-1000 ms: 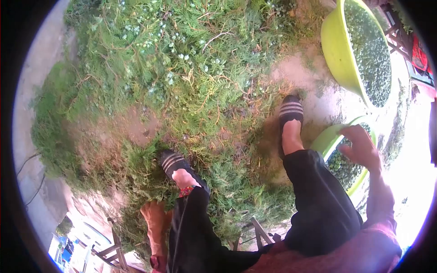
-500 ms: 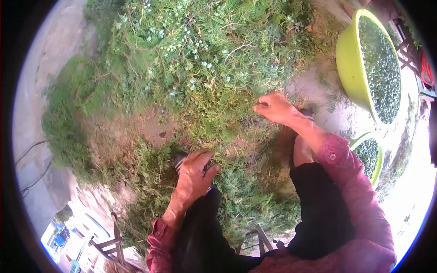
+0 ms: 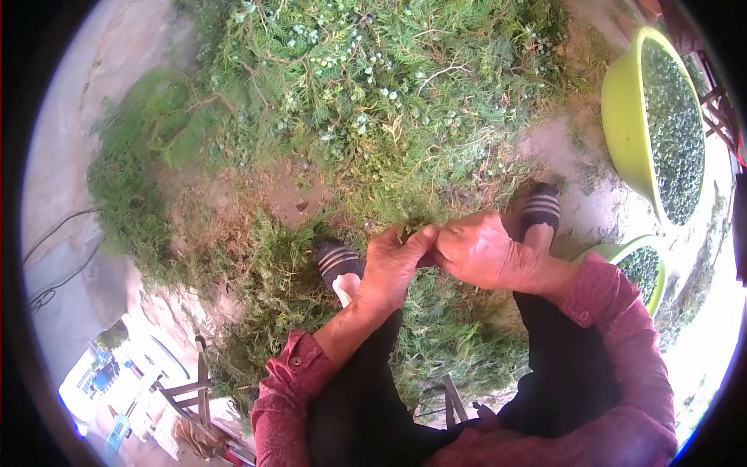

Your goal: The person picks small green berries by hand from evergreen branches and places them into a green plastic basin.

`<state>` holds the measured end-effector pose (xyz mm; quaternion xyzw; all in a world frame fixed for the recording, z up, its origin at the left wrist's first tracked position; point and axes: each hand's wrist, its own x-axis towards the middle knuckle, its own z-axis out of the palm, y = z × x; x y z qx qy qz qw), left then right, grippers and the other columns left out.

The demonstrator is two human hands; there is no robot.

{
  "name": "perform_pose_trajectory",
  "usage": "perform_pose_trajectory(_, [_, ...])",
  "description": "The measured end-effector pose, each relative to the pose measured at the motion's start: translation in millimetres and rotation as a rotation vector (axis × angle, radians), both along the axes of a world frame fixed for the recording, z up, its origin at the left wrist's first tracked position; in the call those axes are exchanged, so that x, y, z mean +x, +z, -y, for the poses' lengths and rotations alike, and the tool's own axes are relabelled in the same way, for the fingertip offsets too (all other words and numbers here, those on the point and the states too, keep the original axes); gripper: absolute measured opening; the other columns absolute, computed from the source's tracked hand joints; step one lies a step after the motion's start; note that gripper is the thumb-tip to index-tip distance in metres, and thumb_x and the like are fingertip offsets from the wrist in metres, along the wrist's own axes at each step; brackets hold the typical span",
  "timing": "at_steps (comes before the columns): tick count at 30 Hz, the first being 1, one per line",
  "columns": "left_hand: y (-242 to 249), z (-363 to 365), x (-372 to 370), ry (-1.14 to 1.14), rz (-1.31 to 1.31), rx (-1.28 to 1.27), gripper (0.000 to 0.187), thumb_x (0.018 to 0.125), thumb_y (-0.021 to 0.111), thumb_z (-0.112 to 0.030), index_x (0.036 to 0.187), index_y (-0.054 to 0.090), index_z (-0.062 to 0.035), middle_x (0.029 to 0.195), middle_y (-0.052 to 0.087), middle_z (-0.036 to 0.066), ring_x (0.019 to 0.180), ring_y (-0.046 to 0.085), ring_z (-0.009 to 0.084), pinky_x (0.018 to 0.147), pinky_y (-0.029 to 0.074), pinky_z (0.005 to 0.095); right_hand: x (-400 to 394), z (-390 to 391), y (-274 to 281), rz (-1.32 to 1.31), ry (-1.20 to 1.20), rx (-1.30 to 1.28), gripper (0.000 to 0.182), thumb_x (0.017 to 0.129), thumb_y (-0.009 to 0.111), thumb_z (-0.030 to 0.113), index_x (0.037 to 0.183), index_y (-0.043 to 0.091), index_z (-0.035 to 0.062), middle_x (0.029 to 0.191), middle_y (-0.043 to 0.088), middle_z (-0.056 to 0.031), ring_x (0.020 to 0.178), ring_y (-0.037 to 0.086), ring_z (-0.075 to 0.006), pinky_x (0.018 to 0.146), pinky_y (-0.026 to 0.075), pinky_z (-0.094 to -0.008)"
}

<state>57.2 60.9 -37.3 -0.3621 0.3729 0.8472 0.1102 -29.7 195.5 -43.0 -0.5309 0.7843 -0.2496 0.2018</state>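
Note:
My left hand [image 3: 391, 268] and my right hand [image 3: 480, 251] meet in front of me, fingers closed and thumbs close together. A small green conifer sprig [image 3: 408, 223] pokes out at the far side of the fingers; its lower part is hidden. Beyond my hands spreads a big heap of conifer branches [image 3: 334, 101], dotted with small pale blue-green cones [image 3: 362, 123]. More cut greenery [image 3: 443, 327] lies between my legs, below my hands.
To the right stands a large yellow-green tub [image 3: 622, 117] full of small green cones, with a smaller green basin [image 3: 657, 292] of cones nearer me. My striped shoes [image 3: 542, 204] rest among the branches. Dark cable [image 3: 58, 233] lies at left, and a wooden stool [image 3: 204, 381] stands lower left.
My right hand has come back from the heap toward me and now meets my left. My left hand has moved right and forward, and the view has shifted slightly.

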Motion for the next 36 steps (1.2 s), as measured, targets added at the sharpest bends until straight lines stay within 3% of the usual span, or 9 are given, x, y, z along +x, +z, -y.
perform_pose_trajectory(5, [-16, 5, 15, 0.011, 0.051, -0.048, 0.017, 0.085, 0.05, -0.005, 0.101, 0.054, 0.0003, 0.089, 0.06, 0.009, 0.078, 0.059, 0.0177, 0.068, 0.05, 0.0327, -3, -3, 9, 0.112, -0.012, -0.106, 0.024, 0.072, 0.063, 0.02, 0.064, 0.049, 0.0035, 0.057, 0.051, -0.0083, 0.051, 0.054, -0.0215, 0.046, 0.044, -0.0319])
perform_pose_trajectory(10, [-15, 5, 15, 0.039, 0.031, -0.066, 0.018, 0.085, 0.049, -0.004, 0.101, 0.054, -0.0013, 0.085, 0.061, 0.008, 0.075, 0.06, 0.0178, 0.067, 0.05, 0.0324, -31, -20, 2, 0.751, -0.42, -0.126, 0.016, 0.072, 0.067, 0.012, 0.08, 0.057, 0.0027, 0.063, 0.053, -0.0046, 0.057, 0.052, -0.0114, 0.051, 0.043, -0.0248])
perform_pose_trajectory(14, [-10, 0, 13, -0.095, -0.022, -0.087, 0.013, 0.084, 0.051, -0.005, 0.095, 0.057, -0.0018, 0.082, 0.061, 0.006, 0.073, 0.059, 0.0153, 0.064, 0.048, 0.0291, -26, -5, 9, 0.625, -0.321, -0.268, 0.018, 0.071, 0.068, 0.014, 0.079, 0.057, 0.0034, 0.065, 0.054, -0.0046, 0.057, 0.052, -0.0116, 0.051, 0.044, -0.0271])
perform_pose_trajectory(19, [-5, -1, 16, -0.223, -0.081, -0.204, 0.008, 0.083, 0.053, -0.005, 0.087, 0.059, -0.0019, 0.079, 0.061, 0.005, 0.07, 0.057, 0.0129, 0.062, 0.046, 0.0271, -19, 3, 2, 0.407, -0.141, -0.188, 0.017, 0.073, 0.061, 0.016, 0.075, 0.05, 0.0046, 0.068, 0.051, -0.0132, 0.066, 0.052, -0.0325, 0.056, 0.042, -0.0399])
perform_pose_trajectory(23, [2, 9, 16, -0.31, -0.022, -0.157, 0.008, 0.082, 0.051, -0.003, 0.085, 0.058, -0.0008, 0.075, 0.06, 0.006, 0.066, 0.057, 0.0138, 0.061, 0.046, 0.027, -16, -3, 5, 0.407, -0.179, -0.126, 0.018, 0.073, 0.061, 0.017, 0.073, 0.049, 0.0034, 0.067, 0.05, -0.0126, 0.064, 0.054, -0.0285, 0.052, 0.042, -0.0391])
perform_pose_trajectory(25, [2, 14, 21, -0.341, -0.014, -0.123, 0.008, 0.081, 0.051, -0.002, 0.085, 0.058, -0.0001, 0.074, 0.06, 0.006, 0.064, 0.057, 0.0143, 0.059, 0.046, 0.0272, -32, -14, 4, 0.114, -0.107, 0.079, 0.018, 0.076, 0.058, 0.016, 0.072, 0.048, 0.0017, 0.069, 0.052, -0.0116, 0.064, 0.057, -0.0228, 0.048, 0.044, -0.0346])
perform_pose_trajectory(28, [5, 18, 27, -0.336, -0.034, -0.022, 0.013, 0.083, 0.049, -0.002, 0.093, 0.055, 0.0037, 0.072, 0.06, 0.007, 0.063, 0.057, 0.0128, 0.059, 0.047, 0.0267, -59, -37, -5, 1.185, -0.499, 0.049, 0.019, 0.079, 0.057, 0.017, 0.086, 0.052, 0.0003, 0.087, 0.057, -0.0084, 0.076, 0.058, -0.0136, 0.051, 0.047, -0.0254])
perform_pose_trajectory(31, [12, 21, 17, -0.321, -0.062, 0.005, 0.012, 0.082, 0.047, 0.001, 0.091, 0.055, 0.0029, 0.072, 0.06, 0.007, 0.062, 0.057, 0.0132, 0.059, 0.047, 0.0278, -53, -39, -16, 1.487, -0.434, -0.087, 0.028, 0.078, 0.06, 0.022, 0.096, 0.053, 0.0012, 0.091, 0.056, -0.0072, 0.076, 0.056, -0.0114, 0.053, 0.047, -0.0245])
perform_pose_trajectory(36, [9, 25, 20, -0.558, -0.103, -0.158, 0.01, 0.082, 0.049, -0.006, 0.082, 0.057, -0.0001, 0.064, 0.058, 0.004, 0.06, 0.055, 0.0102, 0.058, 0.045, 0.0256, -46, -20, -26, 1.131, -0.195, -0.124, 0.041, 0.076, 0.063, 0.035, 0.098, 0.054, 0.0019, 0.086, 0.055, -0.0064, 0.07, 0.052, -0.013, 0.062, 0.044, -0.0276])
